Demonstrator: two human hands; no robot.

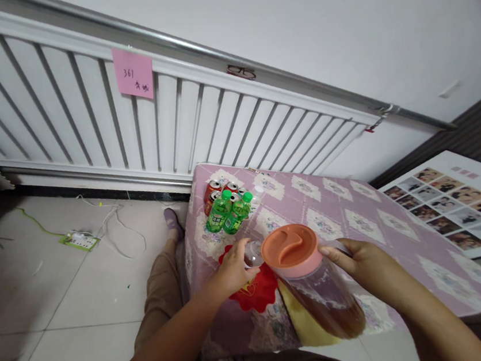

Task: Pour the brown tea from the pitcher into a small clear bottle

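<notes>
My right hand (365,262) is wrapped round the handle of a clear pitcher (324,304) with an orange lid (289,247). Brown liquid lies in the pitcher, which tilts with its lid toward my left hand. A small clear cup (253,253) is gripped in my left hand (233,268), close beside the lid. Below that hand a red scalloped mat (257,294) lies on the patterned tablecloth (318,221). Whether liquid is running into the cup cannot be made out.
Two green bottles (235,213) and several red drink cans (214,186) stand at the table's far left corner. Yellow cloth (306,318) lies under the pitcher. A white radiator (217,125) runs behind. A photo board (455,202) leans at right; a power strip (80,240) lies on the floor.
</notes>
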